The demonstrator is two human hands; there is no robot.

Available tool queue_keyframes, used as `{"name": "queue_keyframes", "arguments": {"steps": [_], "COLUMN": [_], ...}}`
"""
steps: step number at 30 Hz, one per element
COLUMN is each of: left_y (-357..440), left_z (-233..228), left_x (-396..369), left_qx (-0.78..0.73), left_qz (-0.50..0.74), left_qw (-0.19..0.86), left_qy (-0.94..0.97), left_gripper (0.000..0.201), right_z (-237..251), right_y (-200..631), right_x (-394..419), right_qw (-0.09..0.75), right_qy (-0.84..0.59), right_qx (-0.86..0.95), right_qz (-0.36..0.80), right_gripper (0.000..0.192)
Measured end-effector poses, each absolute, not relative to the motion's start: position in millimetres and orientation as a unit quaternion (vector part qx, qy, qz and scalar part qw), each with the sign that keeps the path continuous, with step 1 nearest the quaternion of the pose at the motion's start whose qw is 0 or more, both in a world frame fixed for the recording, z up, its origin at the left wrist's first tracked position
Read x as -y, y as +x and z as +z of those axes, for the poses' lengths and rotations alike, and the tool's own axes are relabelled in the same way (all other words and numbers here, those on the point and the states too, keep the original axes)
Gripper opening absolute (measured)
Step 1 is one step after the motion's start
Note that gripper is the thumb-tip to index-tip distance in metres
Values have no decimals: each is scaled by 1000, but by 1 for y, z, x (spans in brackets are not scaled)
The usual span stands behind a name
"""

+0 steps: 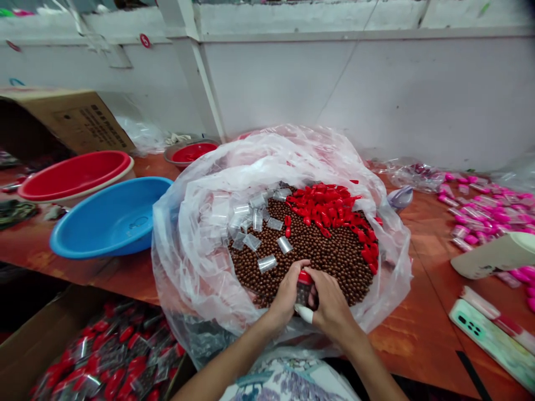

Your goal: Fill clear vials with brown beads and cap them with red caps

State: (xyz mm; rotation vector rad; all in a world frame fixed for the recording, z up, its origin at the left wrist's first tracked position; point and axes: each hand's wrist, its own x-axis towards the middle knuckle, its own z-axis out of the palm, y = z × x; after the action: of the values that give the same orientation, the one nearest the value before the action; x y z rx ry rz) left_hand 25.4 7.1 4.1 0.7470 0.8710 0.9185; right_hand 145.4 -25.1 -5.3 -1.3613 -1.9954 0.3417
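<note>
Between my two hands is a small clear container (304,294) with a red cap, dark inside with what look like brown balls. My left hand (285,298) is closed around its left side. My right hand (332,298) grips it from the right, and a white cover (304,313) sits on a finger there. Just beyond my hands lies a heap of small brown balls (321,253) in a large translucent plastic bag (184,267) with its mouth spread wide. Loose clear cylinders (267,263) rest on the left of the heap, and red plastic caps (324,205) on the right.
A blue basin (112,217) and a red basin (77,175) stand left on the table. Below, a cardboard box (37,345) holds many red-capped containers (121,356). At right are pink-capped tubes (493,214), a pale cup (495,255) and a phone (493,340).
</note>
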Motion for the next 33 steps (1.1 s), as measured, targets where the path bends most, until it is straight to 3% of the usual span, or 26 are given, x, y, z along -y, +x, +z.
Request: {"name": "queue_keyframes", "arguments": {"steps": [6, 13, 15, 18, 20, 22, 28, 33], "left_y": [25, 21, 15, 1, -11, -24, -36, -24], "left_z": [7, -3, 1, 9, 10, 7, -5, -5], "left_x": [-5, 0, -10, -41, -68, -94, -125, -117], "left_qx": [-397, -430, -445, -494, -535, -530, -465, -451], "left_qz": [366, 347, 334, 324, 259, 175, 95, 111], "left_qw": [786, 721, 636, 388, 241, 171, 150, 201], "left_qy": [299, 418, 535, 707, 767, 812, 868, 863], "left_gripper": [56, 50, 46, 35, 37, 40, 27, 22], "right_z": [-5, -18, -17, -12, -9, -8, -6, -6], "right_y": [147, 143, 150, 167, 179, 189, 210, 215], "right_x": [23, 28, 29, 29, 27, 23, -25, -83], "right_qw": [336, 328, 312, 273, 242, 230, 285, 212], "right_qy": [-511, -522, -540, -579, -603, -615, -630, -661], "right_qx": [783, 783, 778, 767, 759, 754, 722, 720], "right_qz": [118, 80, 65, 41, 25, 20, 18, 12], "right_gripper": [62, 58, 60, 68, 75, 77, 40, 39]}}
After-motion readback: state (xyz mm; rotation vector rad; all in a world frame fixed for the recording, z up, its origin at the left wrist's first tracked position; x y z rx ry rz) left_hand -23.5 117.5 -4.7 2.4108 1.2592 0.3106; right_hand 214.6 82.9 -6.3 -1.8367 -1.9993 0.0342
